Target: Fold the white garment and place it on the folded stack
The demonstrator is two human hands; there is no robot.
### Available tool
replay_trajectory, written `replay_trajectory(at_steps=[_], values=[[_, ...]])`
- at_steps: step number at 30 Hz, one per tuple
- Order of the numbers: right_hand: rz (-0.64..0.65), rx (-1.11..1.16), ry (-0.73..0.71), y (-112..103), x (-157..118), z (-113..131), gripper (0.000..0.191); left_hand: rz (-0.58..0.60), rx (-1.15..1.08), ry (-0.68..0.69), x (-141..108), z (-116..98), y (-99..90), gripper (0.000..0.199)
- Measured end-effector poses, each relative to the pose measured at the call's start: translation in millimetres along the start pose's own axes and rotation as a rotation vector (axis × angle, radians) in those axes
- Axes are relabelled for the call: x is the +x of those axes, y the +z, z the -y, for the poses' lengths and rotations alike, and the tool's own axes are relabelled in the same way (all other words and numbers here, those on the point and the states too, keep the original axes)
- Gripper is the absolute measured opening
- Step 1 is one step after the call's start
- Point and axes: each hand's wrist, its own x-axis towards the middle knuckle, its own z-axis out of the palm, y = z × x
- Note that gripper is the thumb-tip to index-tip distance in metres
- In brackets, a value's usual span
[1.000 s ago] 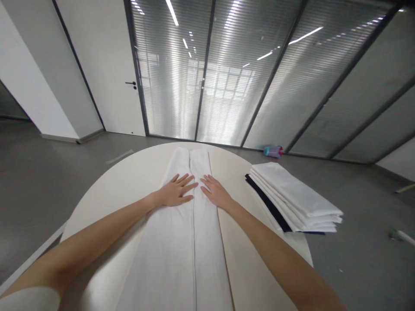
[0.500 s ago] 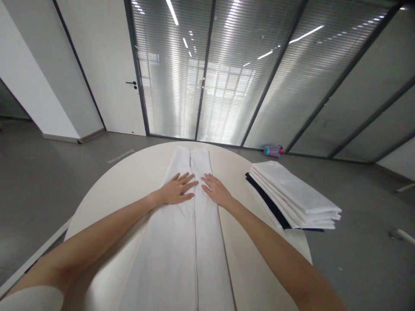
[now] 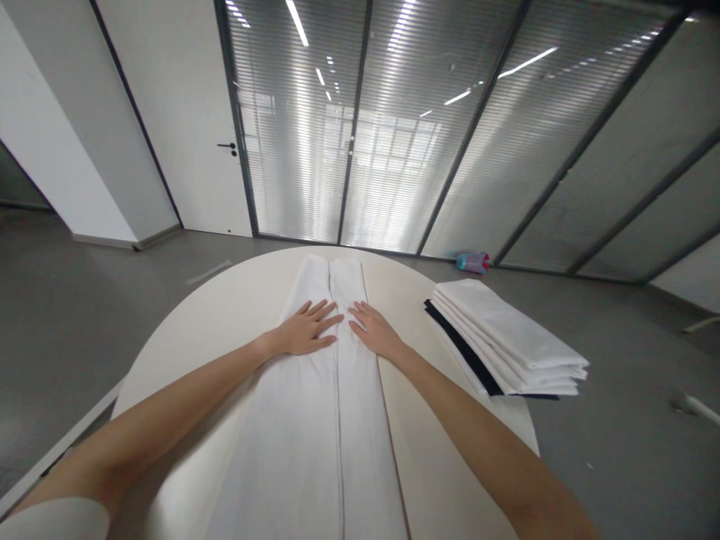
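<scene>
A long white cloth (image 3: 315, 420), folded lengthwise with its two edges meeting along a middle seam, lies across the round white table (image 3: 225, 315) from my body to the far rim. My left hand (image 3: 307, 330) rests flat on the cloth's left half, fingers spread. My right hand (image 3: 374, 331) lies flat on the right half, just across the seam. Both palms press down and neither hand grips anything.
A stack of folded white cloths (image 3: 509, 341) with a dark one near the bottom sits at the table's right edge. A blue and pink bottle (image 3: 472, 262) lies on the grey floor by the glass wall with blinds. A white door (image 3: 185, 112) is at the left.
</scene>
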Motion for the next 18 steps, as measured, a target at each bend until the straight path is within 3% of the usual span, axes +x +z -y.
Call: replay_trajectory(at_steps=[12, 18], values=[[0.006, -0.041, 0.006, 0, 0, 2, 0.058, 0.026, 0.003, -0.022, 1, -1, -1.4, 0.061], [0.006, -0.121, -0.055, -18, -5, 13, 0.050, 0.003, -0.063, 0.076, -13, -10, -15.4, 0.056]])
